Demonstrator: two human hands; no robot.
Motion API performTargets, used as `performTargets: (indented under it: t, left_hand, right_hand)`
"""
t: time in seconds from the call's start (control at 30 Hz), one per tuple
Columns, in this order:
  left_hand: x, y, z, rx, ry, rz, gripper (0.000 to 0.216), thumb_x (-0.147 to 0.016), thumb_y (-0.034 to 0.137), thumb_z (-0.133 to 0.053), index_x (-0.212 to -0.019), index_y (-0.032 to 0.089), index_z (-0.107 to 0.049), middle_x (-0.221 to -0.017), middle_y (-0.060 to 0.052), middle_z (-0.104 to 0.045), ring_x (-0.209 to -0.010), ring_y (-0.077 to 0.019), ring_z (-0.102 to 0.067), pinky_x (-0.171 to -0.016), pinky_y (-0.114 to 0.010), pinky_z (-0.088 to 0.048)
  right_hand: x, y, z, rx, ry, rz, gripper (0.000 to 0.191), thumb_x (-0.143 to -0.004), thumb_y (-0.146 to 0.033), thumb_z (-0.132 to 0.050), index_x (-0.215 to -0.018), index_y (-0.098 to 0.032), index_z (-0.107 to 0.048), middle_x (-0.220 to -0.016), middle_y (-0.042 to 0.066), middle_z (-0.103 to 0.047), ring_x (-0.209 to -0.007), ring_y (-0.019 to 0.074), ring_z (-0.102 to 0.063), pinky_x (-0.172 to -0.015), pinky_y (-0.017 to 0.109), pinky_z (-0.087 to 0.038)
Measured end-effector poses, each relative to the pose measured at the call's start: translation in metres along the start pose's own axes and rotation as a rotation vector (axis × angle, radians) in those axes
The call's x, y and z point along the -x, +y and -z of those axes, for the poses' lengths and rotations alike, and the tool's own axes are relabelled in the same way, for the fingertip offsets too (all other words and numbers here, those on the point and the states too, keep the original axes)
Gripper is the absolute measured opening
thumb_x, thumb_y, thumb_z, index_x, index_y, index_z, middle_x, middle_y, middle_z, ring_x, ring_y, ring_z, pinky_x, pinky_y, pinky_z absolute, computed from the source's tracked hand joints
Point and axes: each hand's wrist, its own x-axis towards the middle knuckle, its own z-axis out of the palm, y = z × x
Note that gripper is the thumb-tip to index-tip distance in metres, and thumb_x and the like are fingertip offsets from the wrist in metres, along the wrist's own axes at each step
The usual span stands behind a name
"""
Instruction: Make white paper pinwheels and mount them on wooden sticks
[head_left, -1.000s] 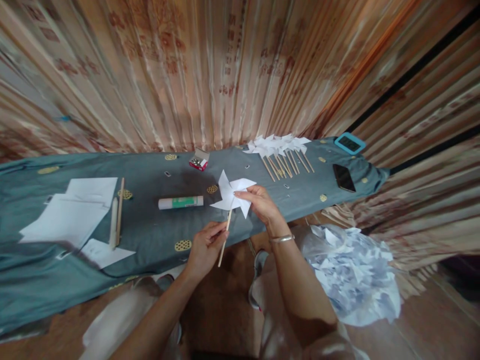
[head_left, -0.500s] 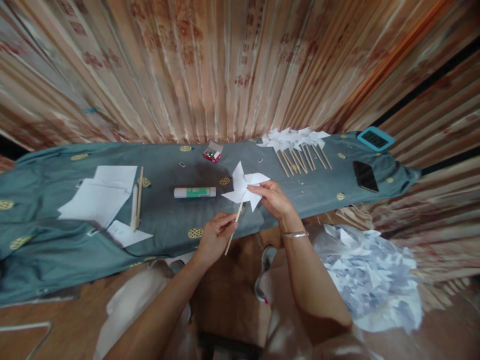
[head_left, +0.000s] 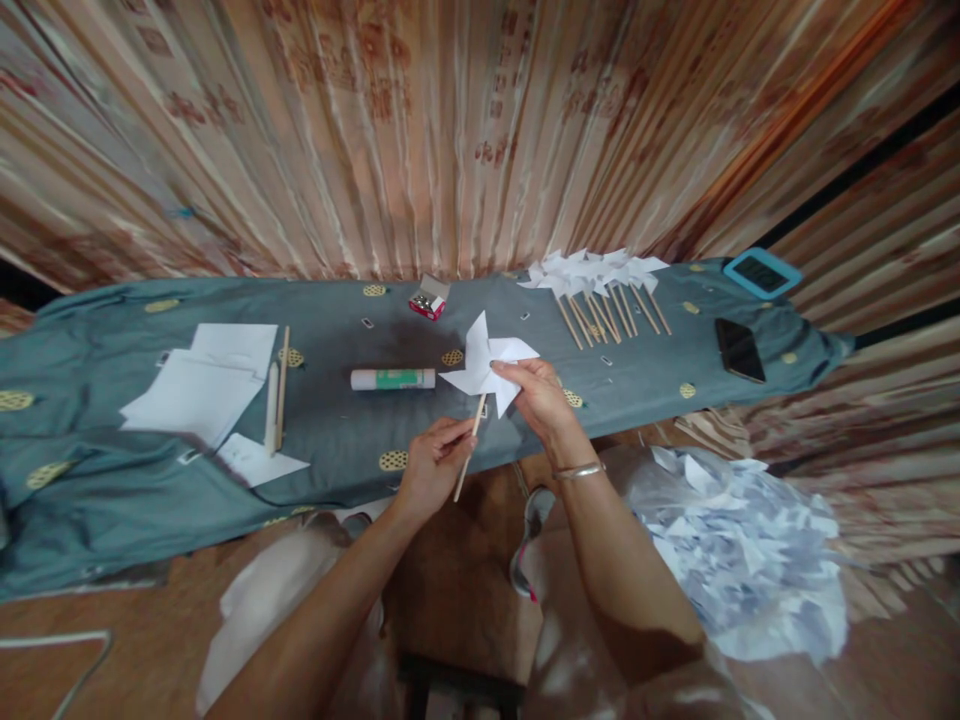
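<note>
A white paper pinwheel [head_left: 475, 372] is held up over the front edge of the cloth-covered table. My left hand [head_left: 435, 465] is closed around its thin wooden stick [head_left: 471, 455], which slants down between thumb and fingers. With thumb and fingers my right hand [head_left: 541, 398] pinches the pinwheel near its centre, the thumb covering the middle. A glue stick [head_left: 393, 379] with a green label lies on the cloth to the left of the pinwheel. Behind it stands a small open red box [head_left: 429, 298] with shiny metal pieces inside.
Several finished pinwheels [head_left: 596, 272] lie in a row at the back right. Farther right are a phone [head_left: 740, 350] and a blue-framed device [head_left: 763, 273]. Paper sheets [head_left: 199, 395] and a pencil-like stick [head_left: 271, 408] lie left. A bag of paper pieces [head_left: 742, 550] sits below right.
My right thumb has shifted slightly onto the pinwheel's centre, covering the pin-like dot that showed there. Both hands keep their hold; the whole view has shifted a little.
</note>
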Motion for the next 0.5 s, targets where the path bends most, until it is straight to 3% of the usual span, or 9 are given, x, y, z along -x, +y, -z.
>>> performTargets:
  t: [0.27, 0.5]
  left_hand:
    - [-0.002, -0.003, 0.0, -0.11, 0.037, -0.034, 0.023, -0.079, 0.023, -0.06, -0.096, 0.02, -0.076, -0.075, -0.002, -0.06, -0.067, -0.0129, -0.055, -0.062, -0.024, -0.043]
    - [-0.004, -0.003, -0.002, -0.201, 0.038, -0.074, 0.024, -0.081, 0.02, -0.058, -0.098, 0.021, -0.075, -0.076, -0.002, -0.062, -0.068, -0.0131, -0.056, -0.063, -0.024, -0.045]
  right_hand:
    - [0.001, 0.007, -0.007, -0.093, 0.082, 0.038, 0.016, -0.05, -0.029, -0.082, -0.056, -0.019, -0.071, -0.056, -0.001, -0.07, -0.048, 0.0116, -0.059, -0.053, 0.024, -0.047]
    - [0.002, 0.007, -0.012, -0.123, 0.149, 0.012, 0.015, -0.05, -0.027, -0.079, -0.058, -0.018, -0.071, -0.057, 0.001, -0.071, -0.061, 0.0185, -0.067, -0.056, 0.027, -0.05]
